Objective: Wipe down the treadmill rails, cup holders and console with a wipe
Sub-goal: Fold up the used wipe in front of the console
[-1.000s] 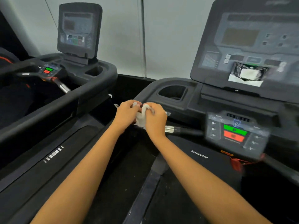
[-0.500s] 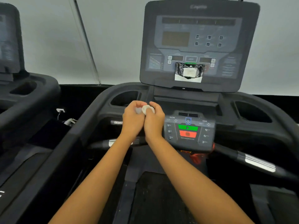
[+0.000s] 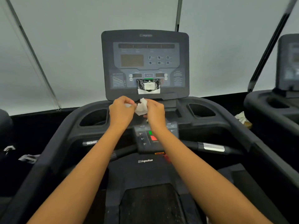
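White and crumpled, the small paper wipe (image 3: 141,108) sat bunched between both hands in the head view. It was held in the air just before the lower edge of the dark grey upright treadmill console (image 3: 145,62) and above the small black keypad panel with green and red buttons (image 3: 155,138), touching neither. The left hand (image 3: 121,110) pinched one side of it with curled fingers and thumb. The right hand (image 3: 154,112) gripped the other side likewise, so both were closed on the wipe and seemed to be teasing it open. It would likely handle as light, soft and limp, and tear if tugged hard. Taking it by opposite edges to spread it, then backing it flat with the fingers, looked the sensible hold. The moulded black left cup holder (image 3: 94,118) and right cup holder (image 3: 201,110) lay either side of the hands at the console's base, and the broad black left rail (image 3: 48,151) and right rail (image 3: 252,135) ran back toward the camera. "impulse" showed in white on the black motor cover (image 3: 145,168), and 9, 6 and 3 ran down the keypad's left column. The logo at the console's top edge and the white label on the glossy black packet (image 3: 148,86) propped on its ledge were too blurred to read.
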Motion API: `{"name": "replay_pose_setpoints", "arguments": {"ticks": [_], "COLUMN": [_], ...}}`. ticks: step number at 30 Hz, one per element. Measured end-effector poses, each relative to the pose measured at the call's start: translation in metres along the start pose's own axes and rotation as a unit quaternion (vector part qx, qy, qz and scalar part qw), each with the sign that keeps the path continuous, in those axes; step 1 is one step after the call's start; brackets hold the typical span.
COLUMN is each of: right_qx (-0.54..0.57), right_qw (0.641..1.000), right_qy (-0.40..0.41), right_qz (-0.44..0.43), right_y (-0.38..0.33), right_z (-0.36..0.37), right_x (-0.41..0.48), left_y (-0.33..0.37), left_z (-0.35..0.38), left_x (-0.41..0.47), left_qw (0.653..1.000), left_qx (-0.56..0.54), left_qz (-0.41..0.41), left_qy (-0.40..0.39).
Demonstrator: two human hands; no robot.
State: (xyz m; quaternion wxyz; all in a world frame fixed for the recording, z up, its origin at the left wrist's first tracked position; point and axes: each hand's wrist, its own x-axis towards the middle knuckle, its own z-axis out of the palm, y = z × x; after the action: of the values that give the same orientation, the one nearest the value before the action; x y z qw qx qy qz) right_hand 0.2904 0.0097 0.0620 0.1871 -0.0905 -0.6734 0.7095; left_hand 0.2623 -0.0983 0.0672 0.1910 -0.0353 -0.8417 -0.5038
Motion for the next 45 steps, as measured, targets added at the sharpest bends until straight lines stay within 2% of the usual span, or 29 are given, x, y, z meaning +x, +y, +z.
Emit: {"name": "replay_pose_setpoints", "arguments": {"ticks": [2, 4, 7, 11, 15, 17, 19, 23, 26, 30, 35, 38, 40, 42, 45], "right_qx": [0.070, 0.111, 0.066, 0.018, -0.006, -0.019, 0.021, 0.116, 0.101, 0.101, 0.104, 0.150, 0.161, 0.104, 0.050], "right_qw": [0.996, 0.992, 0.995, 0.994, 0.992, 0.990, 0.993, 0.978, 0.967, 0.976, 0.985, 0.981, 0.968, 0.965, 0.980], "right_qy": [-0.032, -0.059, -0.067, -0.035, 0.004, 0.024, 0.008, -0.150, -0.207, -0.130, -0.048, -0.103, -0.190, -0.239, -0.190], "right_qz": [0.035, 0.024, -0.031, -0.102, -0.129, -0.134, -0.119, -0.084, -0.106, -0.142, -0.131, -0.070, -0.010, 0.004, -0.014], "right_y": [-0.011, -0.025, -0.043, -0.071, -0.087, -0.091, -0.098, -0.116, -0.122, -0.136, -0.142, -0.142, -0.143, -0.138, -0.129], "right_z": [-0.006, -0.007, -0.013, -0.029, -0.043, -0.049, -0.056, -0.072, -0.075, -0.084, -0.093, -0.092, -0.094, -0.099, -0.107], "right_x": [-0.006, -0.012, -0.021, -0.025, -0.023, -0.025, -0.030, -0.033, -0.031, -0.022, -0.007, -0.006, -0.006, -0.003, 0.000], "left_y": [0.008, 0.019, 0.045, 0.078, 0.097, 0.106, 0.115, 0.138, 0.153, 0.162, 0.160, 0.158, 0.158, 0.154, 0.146], "left_z": [-0.003, -0.005, -0.011, -0.025, -0.032, -0.032, -0.032, -0.026, -0.016, -0.007, 0.003, 0.011, 0.011, 0.007, 0.006], "left_x": [-0.002, -0.006, -0.016, -0.033, -0.040, -0.040, -0.040, -0.038, -0.038, -0.041, -0.044, -0.049, -0.049, -0.046, -0.045], "left_qw": [1.000, 0.999, 0.991, 0.947, 0.937, 0.943, 0.952, 0.958, 0.944, 0.940, 0.955, 0.961, 0.969, 0.973, 0.975], "left_qx": [0.013, -0.017, -0.102, -0.273, -0.316, -0.315, -0.299, -0.282, -0.319, -0.320, -0.255, -0.163, -0.137, -0.118, -0.099], "left_qz": [-0.007, -0.043, -0.080, -0.095, -0.041, -0.017, 0.011, 0.051, 0.070, 0.094, 0.133, 0.209, 0.206, 0.192, 0.188], "left_qy": [0.002, -0.001, -0.045, -0.142, -0.141, -0.110, -0.070, -0.024, -0.048, -0.070, -0.076, -0.076, -0.014, 0.048, 0.061]}}
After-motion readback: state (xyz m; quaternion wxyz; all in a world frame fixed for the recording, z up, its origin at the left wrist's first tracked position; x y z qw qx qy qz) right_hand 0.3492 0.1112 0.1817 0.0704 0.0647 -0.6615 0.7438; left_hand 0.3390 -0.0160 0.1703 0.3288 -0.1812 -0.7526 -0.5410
